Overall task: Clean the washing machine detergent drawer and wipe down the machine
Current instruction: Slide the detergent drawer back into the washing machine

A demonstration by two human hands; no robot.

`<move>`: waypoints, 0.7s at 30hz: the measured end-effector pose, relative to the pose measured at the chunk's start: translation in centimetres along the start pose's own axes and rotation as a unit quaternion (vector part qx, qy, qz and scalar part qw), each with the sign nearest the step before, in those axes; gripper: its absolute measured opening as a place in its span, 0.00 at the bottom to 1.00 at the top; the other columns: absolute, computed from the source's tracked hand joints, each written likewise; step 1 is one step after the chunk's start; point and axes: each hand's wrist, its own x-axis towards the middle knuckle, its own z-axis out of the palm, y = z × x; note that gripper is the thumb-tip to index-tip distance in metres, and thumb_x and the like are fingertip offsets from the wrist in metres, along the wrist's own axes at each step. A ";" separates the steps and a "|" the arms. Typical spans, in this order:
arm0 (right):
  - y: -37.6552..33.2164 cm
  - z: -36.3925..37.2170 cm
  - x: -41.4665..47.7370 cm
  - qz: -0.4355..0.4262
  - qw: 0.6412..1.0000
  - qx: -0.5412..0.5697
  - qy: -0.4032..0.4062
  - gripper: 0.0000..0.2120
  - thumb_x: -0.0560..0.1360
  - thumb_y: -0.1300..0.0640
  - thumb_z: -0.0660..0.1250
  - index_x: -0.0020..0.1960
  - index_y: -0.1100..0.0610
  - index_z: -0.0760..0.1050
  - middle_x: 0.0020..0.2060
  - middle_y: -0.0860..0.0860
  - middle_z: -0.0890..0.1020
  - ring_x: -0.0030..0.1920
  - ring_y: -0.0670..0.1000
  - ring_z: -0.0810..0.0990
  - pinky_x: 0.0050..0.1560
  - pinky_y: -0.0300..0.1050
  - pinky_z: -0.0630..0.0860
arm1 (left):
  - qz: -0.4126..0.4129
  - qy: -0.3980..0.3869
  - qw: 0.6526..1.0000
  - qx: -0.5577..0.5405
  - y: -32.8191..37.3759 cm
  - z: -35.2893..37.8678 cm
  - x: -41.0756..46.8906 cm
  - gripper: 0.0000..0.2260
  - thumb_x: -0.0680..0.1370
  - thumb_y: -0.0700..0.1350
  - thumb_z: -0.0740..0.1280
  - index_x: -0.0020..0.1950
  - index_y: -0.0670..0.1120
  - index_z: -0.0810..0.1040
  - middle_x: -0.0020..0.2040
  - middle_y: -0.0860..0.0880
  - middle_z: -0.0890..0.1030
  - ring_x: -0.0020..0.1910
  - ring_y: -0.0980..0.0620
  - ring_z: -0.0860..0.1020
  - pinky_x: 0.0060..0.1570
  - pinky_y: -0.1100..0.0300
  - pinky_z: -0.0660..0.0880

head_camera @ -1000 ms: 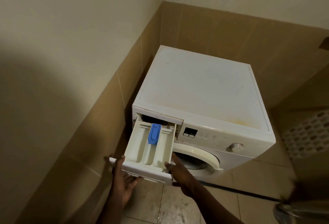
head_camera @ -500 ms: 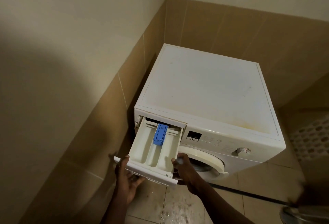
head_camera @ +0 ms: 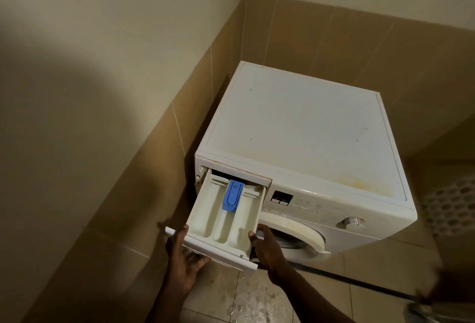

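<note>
A white front-loading washing machine (head_camera: 295, 127) stands in a tiled corner, its top yellow-stained near the front right. Its detergent drawer (head_camera: 205, 220) is pulled far out at the front left, with three cream compartments and a blue insert (head_camera: 232, 195) at the back of the middle one. My left hand (head_camera: 183, 256) grips the drawer's front panel at its left end, fingers under it. My right hand (head_camera: 266, 248) holds the drawer's right front corner, thumb on the rim. The round door (head_camera: 303, 235) sits partly hidden behind my right hand.
Tan tiled walls close in on the left and behind the machine. A control dial (head_camera: 353, 221) and small display (head_camera: 282, 198) are on the front panel. A white perforated basket (head_camera: 455, 209) stands at the right. The floor tiles (head_camera: 257, 302) below the drawer look wet.
The view has shifted a little so the machine sits further right. The drawer stays pulled out with both hands on its front; little else differs.
</note>
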 end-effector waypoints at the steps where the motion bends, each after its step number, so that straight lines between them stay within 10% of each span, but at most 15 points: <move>1: 0.0 0.0 0.0 -0.006 1.000 0.002 0.001 0.14 0.81 0.54 0.61 0.66 0.51 0.66 0.53 0.52 0.77 0.50 0.53 0.80 0.39 0.46 0.82 | -0.008 0.005 1.000 -0.004 0.1 0.1 0.0 0.22 0.78 0.46 0.68 0.71 0.51 0.68 0.67 0.41 0.74 0.63 0.36 0.75 0.47 0.39 0.81; 11: -0.3 0.1 -0.3 -0.025 1.000 0.016 -0.009 0.16 0.80 0.54 0.62 0.67 0.52 0.70 0.50 0.48 0.79 0.48 0.49 0.81 0.38 0.42 0.81 | -0.022 0.010 0.999 -0.030 0.0 0.1 0.5 0.25 0.76 0.53 0.68 0.72 0.51 0.69 0.70 0.40 0.72 0.67 0.34 0.72 0.62 0.31 0.71; 21: -0.5 0.7 -0.3 -0.019 1.000 0.012 0.006 0.16 0.80 0.53 0.62 0.67 0.52 0.71 0.55 0.51 0.80 0.48 0.49 0.80 0.33 0.37 0.77 | -0.033 0.018 0.998 -0.043 0.1 -0.5 1.0 0.23 0.79 0.50 0.65 0.73 0.48 0.68 0.68 0.39 0.74 0.66 0.35 0.73 0.53 0.41 0.77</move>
